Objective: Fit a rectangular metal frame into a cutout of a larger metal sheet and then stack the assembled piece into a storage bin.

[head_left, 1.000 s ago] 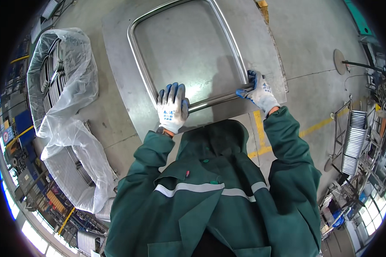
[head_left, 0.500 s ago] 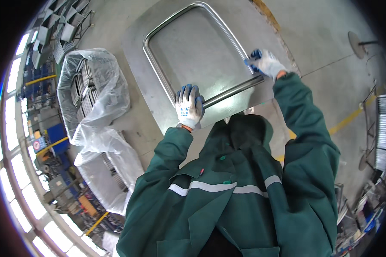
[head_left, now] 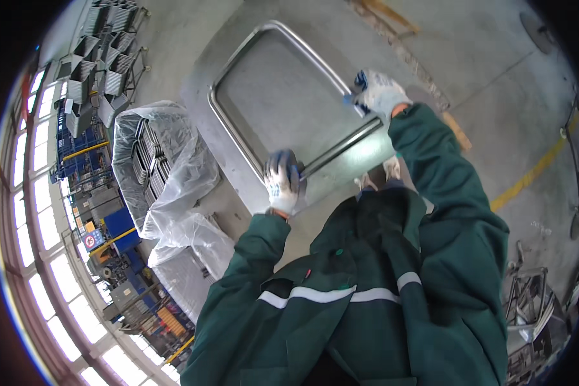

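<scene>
A bent, shiny steel tube frame [head_left: 230, 128] with rounded far corners lies on a grey metal tabletop [head_left: 341, 164]. My left hand [head_left: 282, 183], in a white and blue work glove, is on the frame's near left corner. Its fingers reach over the tubing and are partly blurred. At the near right corner, my gloved right hand [head_left: 381, 93] is closed round the right side tube close to its end. Just below that hand is the end of the near tube [head_left: 341, 147]. The palm side of both hands is hidden.
To the left, a bin lined with clear plastic [head_left: 125, 138] holds several bent metal tubes. Racks of grey metal parts [head_left: 119, 64] stand at the far left, and machinery [head_left: 119, 225] lines the windows. A metal frame [head_left: 527, 296] stands at the lower right.
The view has shifted, so the bin now appears further right and lower. Both hands remain at the same corners of the frame, and the left fingers have become blurred.
</scene>
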Demonstrator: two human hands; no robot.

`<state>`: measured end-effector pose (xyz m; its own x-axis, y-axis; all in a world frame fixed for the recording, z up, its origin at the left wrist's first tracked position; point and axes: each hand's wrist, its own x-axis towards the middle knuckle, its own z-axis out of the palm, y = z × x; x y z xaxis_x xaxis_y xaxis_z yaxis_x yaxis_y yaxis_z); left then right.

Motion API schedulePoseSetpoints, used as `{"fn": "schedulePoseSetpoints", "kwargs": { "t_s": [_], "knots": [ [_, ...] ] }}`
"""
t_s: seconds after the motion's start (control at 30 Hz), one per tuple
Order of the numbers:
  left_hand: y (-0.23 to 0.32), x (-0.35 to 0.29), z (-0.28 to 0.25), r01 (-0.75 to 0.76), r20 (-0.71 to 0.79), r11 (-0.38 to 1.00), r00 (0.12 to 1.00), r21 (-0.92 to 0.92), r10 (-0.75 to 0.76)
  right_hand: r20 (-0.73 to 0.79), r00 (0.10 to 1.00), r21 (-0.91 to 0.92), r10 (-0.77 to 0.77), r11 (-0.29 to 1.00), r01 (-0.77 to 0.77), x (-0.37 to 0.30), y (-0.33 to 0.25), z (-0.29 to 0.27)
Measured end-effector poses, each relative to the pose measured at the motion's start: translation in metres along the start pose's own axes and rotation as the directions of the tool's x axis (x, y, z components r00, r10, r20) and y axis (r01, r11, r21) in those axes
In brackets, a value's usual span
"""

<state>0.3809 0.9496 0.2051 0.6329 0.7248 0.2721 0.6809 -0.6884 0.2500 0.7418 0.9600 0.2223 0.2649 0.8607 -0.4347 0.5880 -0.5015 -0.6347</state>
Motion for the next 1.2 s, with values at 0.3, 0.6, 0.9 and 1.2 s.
{"fn": "schedulePoseSetpoints", "kwargs": {
  "t_s": [0.3, 0.6, 0.9, 1.2],
  "knots": [
    [0.029, 0.010, -0.035, 0.109, 0.401, 0.992, 0.907, 0.068, -0.127, -0.457, 0.886, 0.391, -0.085, 0.875, 0.286, 0.022, 0.064, 0.010],
    [0.084, 0.055, -0.283, -0.209, -0.056, 0.946, 0.972, 0.249, 0.229, -0.401, 0.781, -0.088, -0.479, 0.869, 0.487, -0.004, -0.022, 0.000],
    [-0.088, 0.037, -0.171, 0.298, -0.358, 0.584, 0.558, -0.755, -0.749, -0.021, 0.968, 0.844, -0.251, 0.514, 0.152, -0.022, -0.032, 0.085],
    [-0.025, -0.039, -0.035, 0.744, 0.269, 0.229, 0.482, -0.627, -0.834, -0.178, 0.974, 0.498, 0.141, 0.867, -0.034, -0.065, -0.015, 0.071]
  ]
}}
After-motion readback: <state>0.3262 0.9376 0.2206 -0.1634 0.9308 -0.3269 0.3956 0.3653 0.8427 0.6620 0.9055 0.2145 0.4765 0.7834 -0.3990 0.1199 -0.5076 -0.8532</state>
